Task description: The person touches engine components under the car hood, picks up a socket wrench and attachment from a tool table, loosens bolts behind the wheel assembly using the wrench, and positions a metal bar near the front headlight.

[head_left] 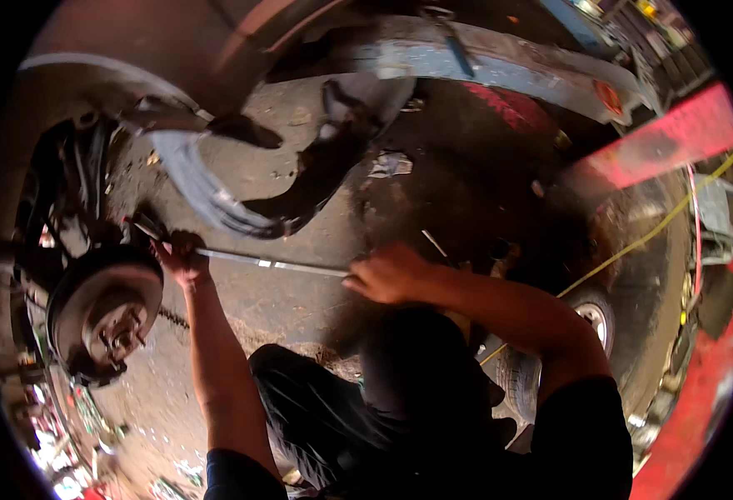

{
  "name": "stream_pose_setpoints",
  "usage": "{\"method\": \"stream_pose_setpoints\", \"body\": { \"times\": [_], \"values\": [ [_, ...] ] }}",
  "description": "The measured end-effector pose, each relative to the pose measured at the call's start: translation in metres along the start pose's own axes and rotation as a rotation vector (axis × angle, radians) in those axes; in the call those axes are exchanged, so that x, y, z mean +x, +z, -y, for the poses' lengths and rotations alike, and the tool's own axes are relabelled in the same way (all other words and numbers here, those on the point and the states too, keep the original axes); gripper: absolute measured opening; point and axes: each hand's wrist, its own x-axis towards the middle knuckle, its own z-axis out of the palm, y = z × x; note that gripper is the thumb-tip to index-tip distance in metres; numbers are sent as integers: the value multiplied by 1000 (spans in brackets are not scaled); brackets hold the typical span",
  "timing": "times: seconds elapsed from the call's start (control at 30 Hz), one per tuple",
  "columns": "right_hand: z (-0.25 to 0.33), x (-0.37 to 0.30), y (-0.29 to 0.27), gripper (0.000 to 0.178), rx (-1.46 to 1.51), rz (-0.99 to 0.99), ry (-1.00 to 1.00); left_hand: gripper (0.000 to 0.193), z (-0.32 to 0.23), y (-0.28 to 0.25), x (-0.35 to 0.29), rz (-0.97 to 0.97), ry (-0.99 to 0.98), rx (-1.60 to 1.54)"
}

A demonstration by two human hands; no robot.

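Observation:
A long silvery metal bar (271, 263) runs almost level in front of me. My right hand (390, 273) is closed round its right end. My left hand (185, 257) is closed round the bar near its other end, close behind the brake disc (104, 312). A dark and red piece shows just beyond my left fingers; its kind is too blurred to tell. The disc is bare, with studs standing out of its hub. What the bar's left tip touches is hidden among dark suspension parts (87, 171).
A curved dark wheel-arch liner (216, 192) lies ahead on the floor. A blue-grey lift arm (516, 67) crosses the back, with a red beam (666, 137) at right. A yellow hose (641, 237) stretches past a wheel (521, 375). The car body (142, 42) overhangs the upper left.

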Motion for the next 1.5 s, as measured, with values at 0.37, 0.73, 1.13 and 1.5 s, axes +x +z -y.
{"method": "stream_pose_setpoints", "body": {
  "times": [0.37, 0.73, 1.13, 1.5],
  "values": [
    [-79, -53, -12, 53, 91, 326, 52, 67, 72, -47, -88, -774, -653, 564],
    [21, -62, -117, 66, -53, 623, 213, 52, 116, 100, -208, -801, -1154, 784],
    [132, -212, -105, 71, 403, 357, 369, 39, -27, 323, -304, -924, -664, 849],
    [60, -422, -42, 58, 236, 271, 556, 42, -124, 333, -275, -1064, -424, 1032]
  ]
}}
